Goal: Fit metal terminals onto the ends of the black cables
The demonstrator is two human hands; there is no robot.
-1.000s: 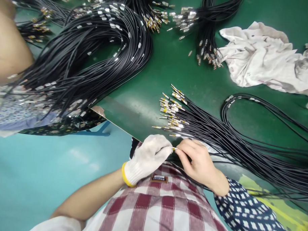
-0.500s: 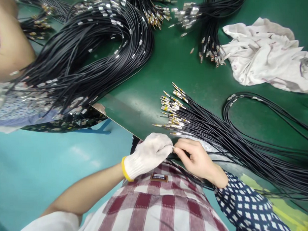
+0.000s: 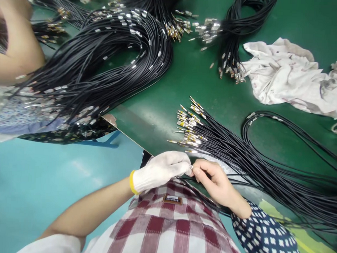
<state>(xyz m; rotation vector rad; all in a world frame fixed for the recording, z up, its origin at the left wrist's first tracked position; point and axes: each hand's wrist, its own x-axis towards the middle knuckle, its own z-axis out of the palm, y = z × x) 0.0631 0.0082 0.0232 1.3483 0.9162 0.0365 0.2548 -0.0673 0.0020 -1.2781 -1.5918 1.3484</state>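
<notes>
My left hand (image 3: 167, 167), in a white knit glove with a yellow cuff, is closed with its fingertips pinched at the table's near edge. Against them my bare right hand (image 3: 212, 179) is closed too, thumb and forefinger pressed together. A small metal cable end (image 3: 192, 167) shows between the two sets of fingertips; its details are too small to tell. Black cables run beneath my hands. Just beyond them lies a bundle of black cables (image 3: 239, 151), whose metal tips with yellow marks (image 3: 189, 123) point left.
A large looped cable bundle (image 3: 157, 48) lies at left, beside a co-worker's arm (image 3: 19, 43). More cable bundles (image 3: 244, 25) lie at the back. A crumpled white cloth (image 3: 286, 75) is at right on the green table (image 3: 208, 87). A cable loop (image 3: 246, 125) curves nearer me.
The view has shifted slightly, so the table's things sit lower in the picture. Both hands stay together at the cable end, with the gloved fingers a little flatter.
</notes>
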